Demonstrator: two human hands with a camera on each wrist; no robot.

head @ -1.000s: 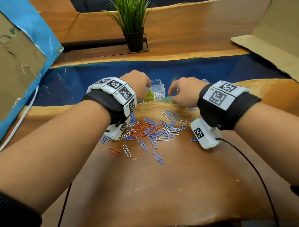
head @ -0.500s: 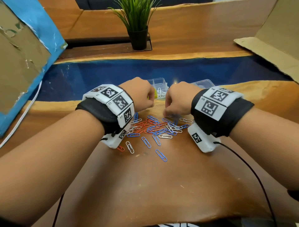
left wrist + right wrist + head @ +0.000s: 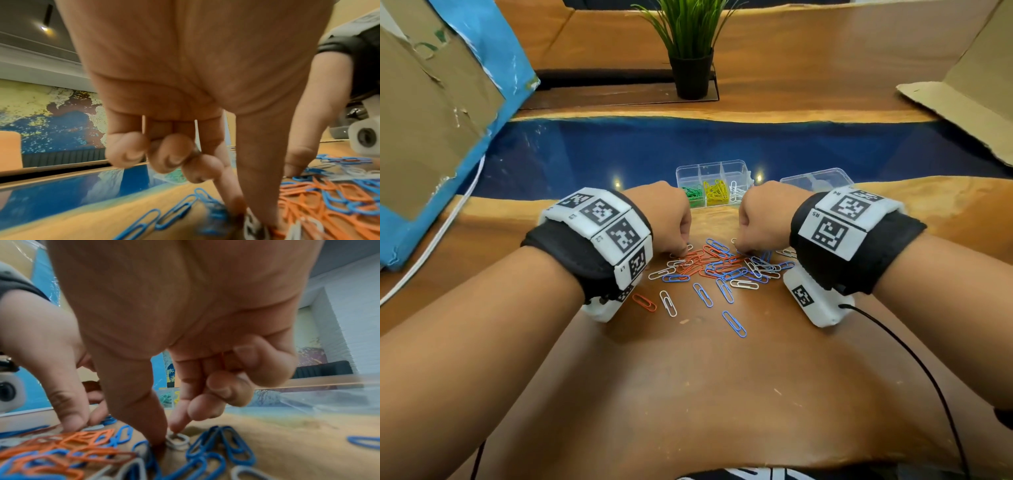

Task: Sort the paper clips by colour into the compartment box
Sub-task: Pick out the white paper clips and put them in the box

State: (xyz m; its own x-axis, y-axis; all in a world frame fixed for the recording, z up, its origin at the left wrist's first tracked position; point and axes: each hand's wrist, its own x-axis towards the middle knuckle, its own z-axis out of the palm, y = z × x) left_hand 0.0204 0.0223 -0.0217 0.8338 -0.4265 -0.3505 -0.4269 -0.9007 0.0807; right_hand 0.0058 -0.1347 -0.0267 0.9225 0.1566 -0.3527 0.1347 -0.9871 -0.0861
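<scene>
Nearest on the counter (image 3: 688, 394): one stray blue clip (image 3: 734, 323), long axis pointing away and a little left. Just beyond, an orange clip (image 3: 644, 303) and a white one (image 3: 668, 303) side by side.

Then the pile (image 3: 722, 265) of blue, orange and white clips, tangled, between the two wrists.

Left hand (image 3: 667, 219) down on the pile's left far edge: thumb and forefinger pinching at a pale clip (image 3: 92, 427), other fingers curled into the palm. Too blurred in the left wrist view to tell whether it is off the wood.

Right hand (image 3: 763, 219) down on the pile's right far edge: thumb and forefinger tips closed on the end of a white clip (image 3: 177, 440) lying flat, long axis roughly along the hand; remaining fingers tucked in. Blue clips touching it on the right.

Straight beyond both hands, near: the box (image 3: 714, 165), clear, open, long axis left to right. Near row holding green, yellow and white clips, in that order from the left. White compartment (image 3: 738, 192) just ahead of the right hand, so likely the shorter carry from there; a longer, crossing reach from the left. Clear lid (image 3: 816, 178) beside the box on the right.

Writing: "R5" and "R4" legible on the right wristband (image 3: 856, 226) beside its square markers; small codes on the left wristband (image 3: 599, 226) that look like "L2" and "L3".

Farthest: a potted plant (image 3: 690, 44); cardboard (image 3: 962, 102) at the right.
</scene>
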